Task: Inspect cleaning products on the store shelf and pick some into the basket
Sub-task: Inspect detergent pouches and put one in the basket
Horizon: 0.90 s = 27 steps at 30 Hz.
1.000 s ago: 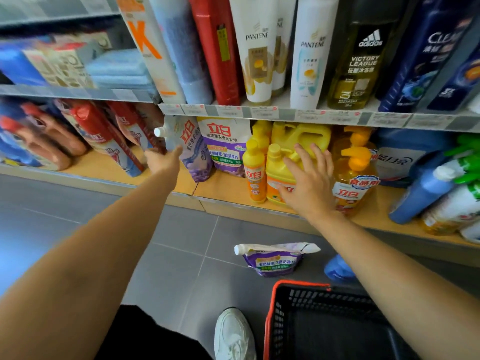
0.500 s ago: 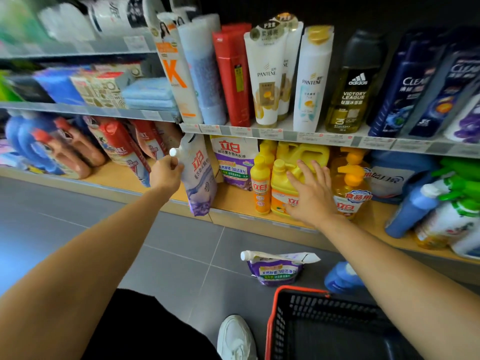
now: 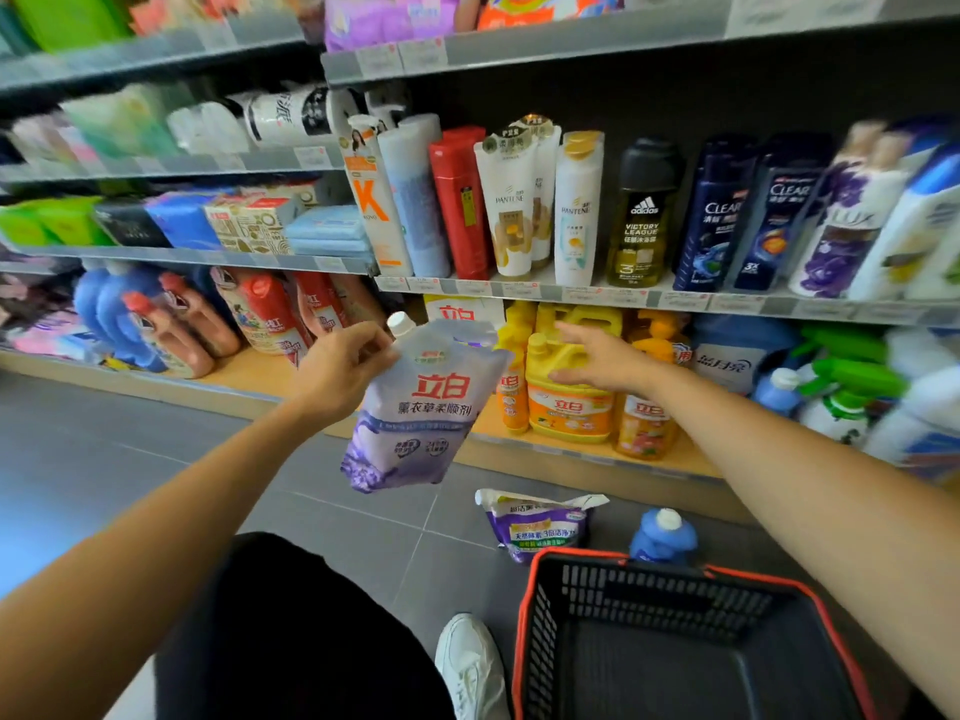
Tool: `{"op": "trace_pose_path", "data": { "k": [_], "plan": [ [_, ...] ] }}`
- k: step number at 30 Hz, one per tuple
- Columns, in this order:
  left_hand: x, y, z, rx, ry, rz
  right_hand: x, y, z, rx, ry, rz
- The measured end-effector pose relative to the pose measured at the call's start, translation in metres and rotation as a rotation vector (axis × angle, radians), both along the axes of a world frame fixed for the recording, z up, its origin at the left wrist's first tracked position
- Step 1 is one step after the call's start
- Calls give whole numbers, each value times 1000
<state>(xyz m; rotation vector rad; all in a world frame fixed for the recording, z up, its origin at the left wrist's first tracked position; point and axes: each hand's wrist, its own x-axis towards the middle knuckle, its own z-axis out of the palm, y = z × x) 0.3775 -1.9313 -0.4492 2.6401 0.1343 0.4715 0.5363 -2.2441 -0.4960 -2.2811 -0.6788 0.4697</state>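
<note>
My left hand (image 3: pixel 340 374) grips the top corner of a purple refill pouch (image 3: pixel 423 407) with a white cap and red characters, held in the air in front of the lowest shelf. My right hand (image 3: pixel 605 361) reaches out with straight fingers and touches a yellow detergent jug (image 3: pixel 569 407) on the wooden bottom shelf (image 3: pixel 244 374). A black basket with a red rim (image 3: pixel 524 615) stands on the floor at lower right, and nothing shows inside it.
A second purple pouch (image 3: pixel 537 524) and a blue bottle (image 3: pixel 662 535) lie on the grey floor beside the basket. Shampoo bottles (image 3: pixel 571 210) line the shelf above. Red and blue detergent bottles (image 3: pixel 171 319) fill the left, green spray bottles (image 3: pixel 847 376) the right. My white shoe (image 3: pixel 470 667) is near the basket.
My left hand has pulled the purple pouch off the shelf and lifted it out over the floor. My right hand stays on the yellow jug. The view has tilted upward.
</note>
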Motion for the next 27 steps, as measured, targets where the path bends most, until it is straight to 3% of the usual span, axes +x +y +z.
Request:
{"op": "trace_pose_path", "data": {
  "k": [4, 11, 16, 21, 24, 27],
  "plan": [
    [-17, -56, 19, 83, -38, -126, -54, -10, 50, 255, -104, 60],
    [-30, -148, 23, -157, -48, -336, -124, -71, 90, 238, -363, 35],
    [-33, -209, 1, -370, -40, -426, -141, -128, 76, 168, -312, -49],
    [-43, -258, -31, -601, 50, -504, -165, -170, 42, 327, -194, -168],
    [-48, -273, -38, -772, 75, -580, -178, -181, 27, 291, -177, -199],
    [-42, -280, -45, -812, 122, -643, -182, -193, 16, 230, -153, -187]
  ]
}}
